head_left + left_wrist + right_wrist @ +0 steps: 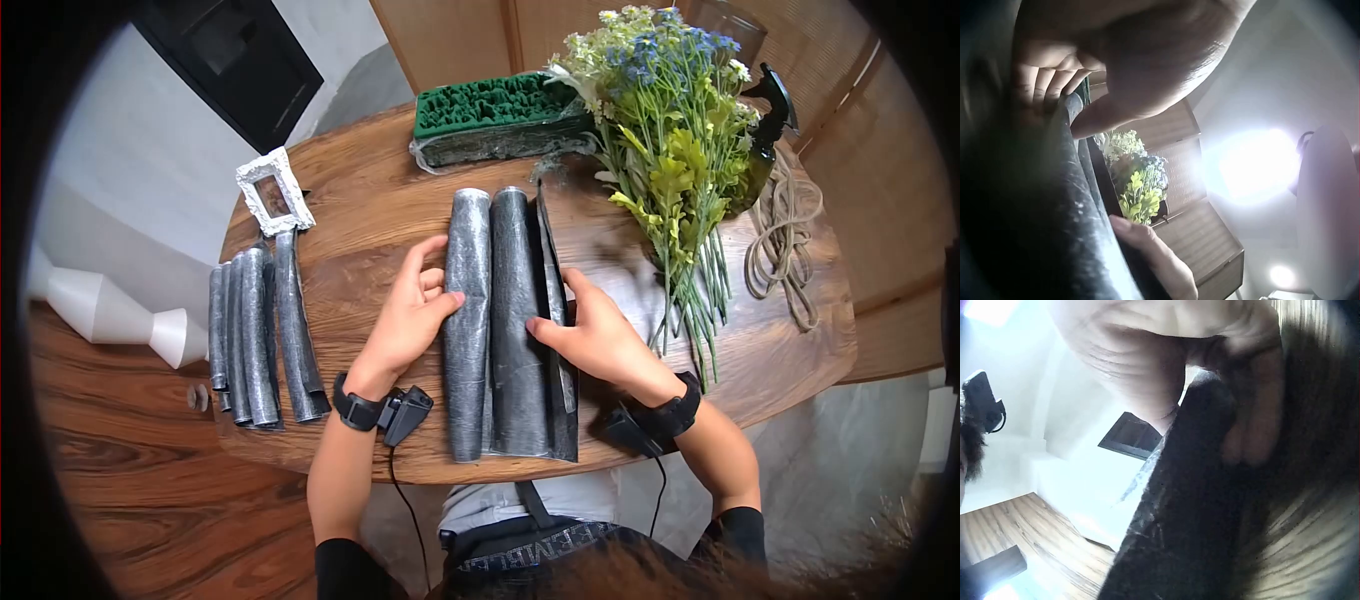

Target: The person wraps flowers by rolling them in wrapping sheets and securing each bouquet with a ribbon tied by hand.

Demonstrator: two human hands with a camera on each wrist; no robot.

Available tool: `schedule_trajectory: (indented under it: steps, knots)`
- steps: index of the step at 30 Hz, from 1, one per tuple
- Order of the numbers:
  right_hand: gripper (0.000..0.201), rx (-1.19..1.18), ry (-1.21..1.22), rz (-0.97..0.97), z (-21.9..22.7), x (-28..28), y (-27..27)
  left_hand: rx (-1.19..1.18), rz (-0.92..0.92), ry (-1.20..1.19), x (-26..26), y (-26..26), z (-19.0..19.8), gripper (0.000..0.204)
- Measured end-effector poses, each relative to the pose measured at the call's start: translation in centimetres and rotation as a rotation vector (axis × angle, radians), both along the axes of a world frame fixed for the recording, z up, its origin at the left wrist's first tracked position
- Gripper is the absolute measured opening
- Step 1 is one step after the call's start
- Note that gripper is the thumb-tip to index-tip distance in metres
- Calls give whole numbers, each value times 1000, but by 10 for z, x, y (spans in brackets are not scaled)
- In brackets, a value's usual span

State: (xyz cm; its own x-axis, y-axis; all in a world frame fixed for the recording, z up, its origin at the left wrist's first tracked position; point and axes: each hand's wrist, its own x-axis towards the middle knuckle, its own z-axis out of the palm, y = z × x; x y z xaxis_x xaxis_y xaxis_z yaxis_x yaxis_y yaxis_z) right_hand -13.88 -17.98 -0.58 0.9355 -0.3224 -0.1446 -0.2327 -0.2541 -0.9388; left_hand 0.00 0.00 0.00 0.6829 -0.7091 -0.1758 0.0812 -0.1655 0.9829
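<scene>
A dark grey sheet, rolled in from both sides, lies upright in the head view, with a left roll (467, 320) and a middle roll (518, 330) side by side. My left hand (405, 315) grips the left roll's outer side, its thumb on top; the left wrist view shows the thumb and fingers around the roll (1085, 219). On the other side, my right hand (600, 335) holds the raised right edge (552, 270), thumb toward the middle roll and fingers outside. In the right wrist view, thumb and fingers lie on both sides of the dark sheet (1179, 469).
Several dark rolls (258, 335) lie at the table's left, below a white ornate frame (274, 192). Green foam (490, 108) in clear wrap sits at the back. Flowers with long stems (680, 190) lie to the right, beside a dark spray bottle (762, 150) and a coiled cord (783, 240).
</scene>
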Motion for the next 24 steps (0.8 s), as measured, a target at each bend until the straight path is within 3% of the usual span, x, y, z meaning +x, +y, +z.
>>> schedule_trajectory:
  steps: [2, 6, 9, 11, 12, 13, 15, 19, 24]
  knots:
    - [47, -6, -36, 20, -7, 0, -2, -165, 8, 70, 1, 1, 1, 62]
    - [40, 43, -179, 21, -17, 3, -3, -199, 46, 53, 1, -7, 10, 65]
    - [35, 43, -152, 23, -17, 3, -4, -133, 82, 12, 1, -7, 0, 66]
    - [38, 98, -26, 23, 0, 3, -2, -154, 169, 45, -9, -12, 0, 72]
    - [47, 11, -8, 34, -3, 4, -4, -206, 190, 7, -13, -15, 0, 85]
    - [47, 5, -3, 26, -2, 3, -3, -212, 182, 13, -16, -15, -2, 85]
    - [54, -68, -178, 63, -1, 1, 0, -132, 142, -85, -18, -12, -4, 90]
    - [51, -141, -42, 82, -4, -1, -3, -6, 164, -14, -11, -3, -4, 84]
    - [46, -80, -187, 85, -10, -2, 1, 113, 273, -209, 0, 6, 8, 73]
